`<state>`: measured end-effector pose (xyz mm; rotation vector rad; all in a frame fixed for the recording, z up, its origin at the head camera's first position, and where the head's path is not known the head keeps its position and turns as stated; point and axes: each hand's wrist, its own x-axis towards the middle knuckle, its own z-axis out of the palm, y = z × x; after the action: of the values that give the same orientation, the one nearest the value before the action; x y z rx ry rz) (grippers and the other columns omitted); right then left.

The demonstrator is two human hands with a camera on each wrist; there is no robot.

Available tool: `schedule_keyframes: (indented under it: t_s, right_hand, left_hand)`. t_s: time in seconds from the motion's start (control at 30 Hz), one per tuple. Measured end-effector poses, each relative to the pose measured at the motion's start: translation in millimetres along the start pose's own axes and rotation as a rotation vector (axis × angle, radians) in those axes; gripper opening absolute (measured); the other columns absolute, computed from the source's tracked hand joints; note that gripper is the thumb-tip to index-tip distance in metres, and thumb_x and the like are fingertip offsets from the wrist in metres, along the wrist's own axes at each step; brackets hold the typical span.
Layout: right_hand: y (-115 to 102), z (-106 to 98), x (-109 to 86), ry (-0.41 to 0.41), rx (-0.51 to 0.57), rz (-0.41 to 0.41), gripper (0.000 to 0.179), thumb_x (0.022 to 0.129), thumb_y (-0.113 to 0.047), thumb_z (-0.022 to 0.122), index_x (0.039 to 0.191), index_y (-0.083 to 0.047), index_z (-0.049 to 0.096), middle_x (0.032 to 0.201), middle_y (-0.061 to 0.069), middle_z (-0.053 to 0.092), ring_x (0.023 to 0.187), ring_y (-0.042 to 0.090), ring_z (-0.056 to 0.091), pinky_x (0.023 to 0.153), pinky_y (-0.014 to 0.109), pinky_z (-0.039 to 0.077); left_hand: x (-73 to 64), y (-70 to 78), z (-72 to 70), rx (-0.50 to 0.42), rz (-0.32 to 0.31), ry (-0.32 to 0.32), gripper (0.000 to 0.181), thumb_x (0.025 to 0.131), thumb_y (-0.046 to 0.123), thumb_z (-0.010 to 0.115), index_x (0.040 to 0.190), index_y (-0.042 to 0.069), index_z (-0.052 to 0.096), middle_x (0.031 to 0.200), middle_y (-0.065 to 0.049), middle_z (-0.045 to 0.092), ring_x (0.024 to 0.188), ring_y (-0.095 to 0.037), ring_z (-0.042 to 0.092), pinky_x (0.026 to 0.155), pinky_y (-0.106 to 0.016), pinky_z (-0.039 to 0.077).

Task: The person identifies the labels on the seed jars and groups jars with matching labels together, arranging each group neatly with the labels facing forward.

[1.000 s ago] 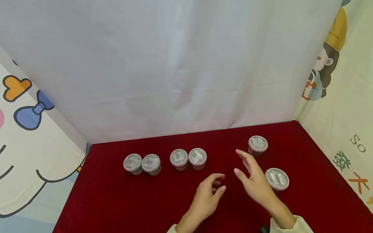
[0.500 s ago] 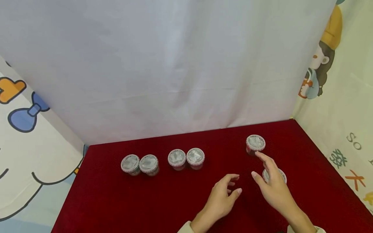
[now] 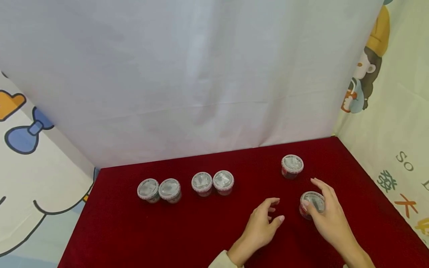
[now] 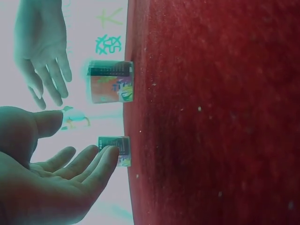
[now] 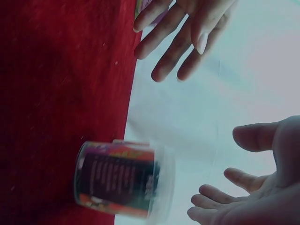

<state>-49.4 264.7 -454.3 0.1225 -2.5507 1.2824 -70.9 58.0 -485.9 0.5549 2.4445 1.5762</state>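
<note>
Head view shows the right hand [image 3: 330, 219] spread just above a round, clear-lidded plastic tub [image 3: 315, 199] on the red cloth-covered worktop [image 3: 167, 234]; the left hand [image 3: 259, 225], relaxed and empty, hangs left of that tub. Reaching seems the step in hand; gripping would call for lowering and curling the right hand.

The tubs [image 3: 315, 197] look smooth, glossy plastic; the tablecloth [image 3: 187, 230], matt, velvety cloth.

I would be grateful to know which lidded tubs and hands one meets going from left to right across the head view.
Leftmost tub, second tub, third tub, fourth tub, left hand, far tub on the right, right hand; the nearer right-side tub overlaps that hand, so I left it out.
</note>
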Motion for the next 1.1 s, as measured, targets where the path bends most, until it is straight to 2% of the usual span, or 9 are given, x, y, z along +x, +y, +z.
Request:
schedule_keyframes:
  t_s: [0.17, 0.47, 0.6, 0.77, 0.97, 1.1]
  right_hand:
    - [10.7, -4.0, -3.3, 0.018, -0.04, 0.027, 0.065, 0.094, 0.006, 0.071, 0.152, 0.007, 0.041, 0.154, 0.037, 0.036, 0.142, 0.061, 0.033, 0.105, 0.081, 0.03]
    - [27.8, -5.1, -10.3, 0.026, -0.117, 0.054, 0.068, 0.091, 0.004, 0.075, 0.148, 0.012, 0.04, 0.148, 0.042, 0.037, 0.135, 0.064, 0.035, 0.101, 0.082, 0.033]
    - [32.8, -5.6, -13.6, -0.001, -0.15, 0.077, 0.07, 0.092, 0.0, 0.077, 0.148, 0.015, 0.038, 0.145, 0.043, 0.037, 0.13, 0.061, 0.04, 0.099, 0.079, 0.037]
    - [36.8, -5.3, -15.3, -0.046, -0.147, 0.139, 0.072, 0.095, -0.001, 0.076, 0.15, 0.017, 0.034, 0.143, 0.043, 0.037, 0.125, 0.062, 0.047, 0.095, 0.064, 0.041]
    - [38.8, -3.7, -14.5, -0.087, -0.124, 0.191, 0.073, 0.097, -0.002, 0.073, 0.152, 0.019, 0.03, 0.14, 0.043, 0.039, 0.122, 0.065, 0.049, 0.092, 0.065, 0.049]
    - [41.0, -3.0, -13.4, -0.102, -0.119, 0.196, 0.074, 0.098, -0.002, 0.074, 0.151, 0.02, 0.028, 0.141, 0.044, 0.04, 0.122, 0.067, 0.051, 0.09, 0.064, 0.053]
  left_hand:
    - [6.0, 0.9, 5.9, 0.009, -0.006, -0.013, 0.045, 0.101, 0.012, 0.072, 0.144, 0.006, 0.059, 0.142, -0.007, 0.065, 0.122, -0.019, 0.065, 0.092, -0.025, 0.056]
    - [17.9, 11.7, 20.5, 0.054, 0.008, -0.056, 0.052, 0.101, 0.015, 0.074, 0.149, 0.009, 0.055, 0.146, -0.002, 0.062, 0.127, -0.013, 0.062, 0.096, -0.021, 0.054]
    - [22.3, 14.0, 27.3, 0.084, -0.006, -0.078, 0.056, 0.101, 0.018, 0.075, 0.151, 0.012, 0.053, 0.15, 0.001, 0.059, 0.129, -0.011, 0.06, 0.098, -0.022, 0.053]
    - [25.9, 13.9, 34.1, 0.124, 0.008, -0.09, 0.059, 0.1, 0.018, 0.076, 0.153, 0.011, 0.051, 0.152, 0.0, 0.058, 0.131, -0.011, 0.06, 0.102, -0.024, 0.052]
    - [29.3, 14.5, 39.1, 0.135, 0.0, -0.107, 0.061, 0.1, 0.021, 0.076, 0.154, 0.013, 0.049, 0.153, 0.001, 0.057, 0.13, -0.009, 0.06, 0.103, -0.026, 0.051]
    - [31.8, 13.1, 42.1, 0.104, -0.01, -0.121, 0.061, 0.1, 0.019, 0.076, 0.154, 0.013, 0.05, 0.151, 0.002, 0.058, 0.126, -0.007, 0.061, 0.096, -0.022, 0.053]
